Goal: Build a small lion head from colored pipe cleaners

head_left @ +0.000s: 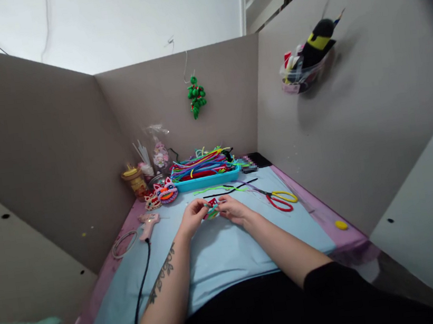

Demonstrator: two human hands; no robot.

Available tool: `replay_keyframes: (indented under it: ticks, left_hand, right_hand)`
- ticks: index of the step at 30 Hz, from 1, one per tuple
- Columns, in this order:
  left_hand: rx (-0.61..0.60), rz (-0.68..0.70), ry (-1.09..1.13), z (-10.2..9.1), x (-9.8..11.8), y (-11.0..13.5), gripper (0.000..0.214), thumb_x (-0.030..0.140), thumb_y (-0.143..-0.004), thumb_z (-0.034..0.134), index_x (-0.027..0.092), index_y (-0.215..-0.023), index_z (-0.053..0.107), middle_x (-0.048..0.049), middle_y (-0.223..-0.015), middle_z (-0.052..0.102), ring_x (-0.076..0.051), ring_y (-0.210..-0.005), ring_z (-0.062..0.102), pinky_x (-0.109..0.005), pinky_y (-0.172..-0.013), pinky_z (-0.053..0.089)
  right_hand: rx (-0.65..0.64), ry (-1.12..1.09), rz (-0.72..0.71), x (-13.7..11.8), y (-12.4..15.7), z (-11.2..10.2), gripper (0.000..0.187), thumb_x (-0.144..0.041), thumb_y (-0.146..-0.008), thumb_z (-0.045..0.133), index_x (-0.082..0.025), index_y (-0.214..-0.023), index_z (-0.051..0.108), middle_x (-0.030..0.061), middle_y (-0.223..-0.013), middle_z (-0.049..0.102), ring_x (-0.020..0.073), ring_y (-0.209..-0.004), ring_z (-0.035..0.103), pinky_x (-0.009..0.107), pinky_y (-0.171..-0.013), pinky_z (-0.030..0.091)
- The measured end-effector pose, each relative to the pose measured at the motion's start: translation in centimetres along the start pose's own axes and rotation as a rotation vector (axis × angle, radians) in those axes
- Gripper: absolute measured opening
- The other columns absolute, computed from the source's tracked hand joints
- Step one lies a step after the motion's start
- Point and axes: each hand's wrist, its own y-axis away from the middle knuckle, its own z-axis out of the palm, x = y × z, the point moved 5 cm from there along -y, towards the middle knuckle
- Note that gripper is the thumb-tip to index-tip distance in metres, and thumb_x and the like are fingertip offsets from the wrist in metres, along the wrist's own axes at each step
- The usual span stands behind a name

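A small red and green pipe-cleaner piece (212,210) is held between both hands above the blue cloth. My left hand (194,213) pinches its left side, and my right hand (234,209) grips it from the right. Its exact shape is too small to make out. Just beyond the hands lie loose pipe cleaners, a lime green one (212,189) and a black one (220,193). To the right rest scissors (281,198) with one yellow and one red handle, blades pointing left.
A blue tray (207,182) heaped with pipe cleaners stands at the back. On the left are a pink glue gun (150,226) with its cord, lion-face crafts (166,191) and a brown cup (135,182). A yellow disc (341,225) lies right. Grey partitions (211,125) surround the table.
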Motion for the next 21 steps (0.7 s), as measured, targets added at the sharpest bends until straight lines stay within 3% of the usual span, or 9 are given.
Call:
replay_keyframes:
  ticks: [4,8,13,18,21]
  left_hand:
    - [-0.002,0.02,-0.018,0.0,0.1,0.0,0.026,0.038,-0.072,0.067,0.014,-0.081,0.061,-0.0008,-0.07,0.057,-0.008,-0.057,0.048,-0.021,-0.054,0.038]
    - [0.008,0.018,-0.024,-0.1,0.1,0.0,0.026,0.037,-0.071,0.068,0.014,-0.08,0.061,-0.0016,-0.071,0.057,-0.009,-0.059,0.049,-0.021,-0.056,0.039]
    - [0.03,0.021,-0.048,-0.1,-0.1,-0.1,0.023,0.036,-0.073,0.066,0.015,-0.082,0.062,-0.0006,-0.07,0.057,-0.009,-0.058,0.049,-0.021,-0.055,0.039]
    - [0.175,0.09,-0.13,-0.7,0.2,-0.2,0.019,0.031,-0.068,0.068,0.017,-0.08,0.065,-0.0052,-0.087,0.063,-0.014,-0.073,0.056,-0.024,-0.063,0.044]
    - [0.195,0.096,-0.194,-0.7,0.4,-0.2,0.015,0.029,-0.068,0.068,0.017,-0.077,0.067,-0.0053,-0.083,0.064,-0.017,-0.076,0.057,-0.026,-0.068,0.045]
  right_hand:
    - [-0.165,0.0,0.041,-0.1,0.4,0.9,0.031,-0.016,-0.048,0.075,-0.017,-0.074,0.058,-0.0009,-0.067,0.063,0.0153,-0.069,0.059,0.029,-0.07,0.04]
    - [-0.229,0.006,0.07,-0.3,0.8,1.2,0.024,-0.017,-0.053,0.071,-0.015,-0.075,0.064,0.0034,-0.07,0.067,0.0169,-0.07,0.062,0.03,-0.07,0.044]
    - [-0.237,-0.007,0.084,-0.1,0.8,1.3,0.022,-0.015,-0.057,0.067,-0.014,-0.079,0.066,0.0065,-0.074,0.069,0.0193,-0.072,0.064,0.033,-0.068,0.048]
    - [-0.167,-0.006,0.047,0.1,0.4,1.2,0.016,-0.014,-0.059,0.065,-0.014,-0.075,0.066,0.0049,-0.071,0.068,0.0172,-0.07,0.064,0.032,-0.068,0.049]
    - [-0.156,0.011,0.028,0.2,0.4,1.3,0.017,-0.015,-0.058,0.066,-0.015,-0.075,0.066,0.0038,-0.071,0.068,0.0164,-0.07,0.063,0.031,-0.069,0.048]
